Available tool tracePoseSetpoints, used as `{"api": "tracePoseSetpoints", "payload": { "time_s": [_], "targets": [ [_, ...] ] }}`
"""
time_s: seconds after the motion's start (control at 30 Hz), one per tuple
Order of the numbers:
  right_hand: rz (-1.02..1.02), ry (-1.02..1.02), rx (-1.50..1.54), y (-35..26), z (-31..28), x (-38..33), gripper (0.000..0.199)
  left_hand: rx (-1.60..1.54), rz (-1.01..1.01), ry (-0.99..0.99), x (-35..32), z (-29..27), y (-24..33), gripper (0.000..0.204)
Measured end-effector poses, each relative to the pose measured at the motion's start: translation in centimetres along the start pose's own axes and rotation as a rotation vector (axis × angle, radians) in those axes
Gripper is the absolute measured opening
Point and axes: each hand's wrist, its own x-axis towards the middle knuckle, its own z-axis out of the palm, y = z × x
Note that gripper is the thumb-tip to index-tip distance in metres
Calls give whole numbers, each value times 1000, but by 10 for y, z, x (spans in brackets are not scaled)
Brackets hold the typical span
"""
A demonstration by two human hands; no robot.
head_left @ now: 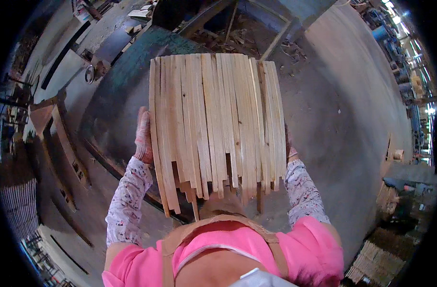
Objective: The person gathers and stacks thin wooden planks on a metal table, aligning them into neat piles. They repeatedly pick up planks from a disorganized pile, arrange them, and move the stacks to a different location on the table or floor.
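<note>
A wide bundle of pale wooden strips is held up in front of me, squeezed between my two hands. The strips lie side by side, even at the far end and ragged at the near end, with more strips showing underneath. My left hand, in a knitted glove, presses on the left side of the bundle. On the opposite side, my right hand grips too, mostly hidden behind the outermost strips. Patterned sleeves cover both forearms.
A dark metal table with a worn green corner lies beyond and left of the bundle. Past it, a frame stands over wood scraps. Stacked wood sits at lower right, and a rusty metal stand at left.
</note>
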Motion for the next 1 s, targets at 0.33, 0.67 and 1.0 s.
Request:
{"api": "tracePoseSetpoints", "payload": {
  "time_s": [0.33, 0.67, 1.0],
  "targets": [
    [187, -188, 196, -39, 41, 44, 71, 91, -182, 35, -2, -20, 10, 93],
    [94, -307, 106, -126, 68, 112, 73, 98, 108, -165, 25, -15, 4, 68],
    [-104, -568, 143, -213, 125, 184, 76, 423, 549, -127, -51, -20, 51, 72]
  ]
}}
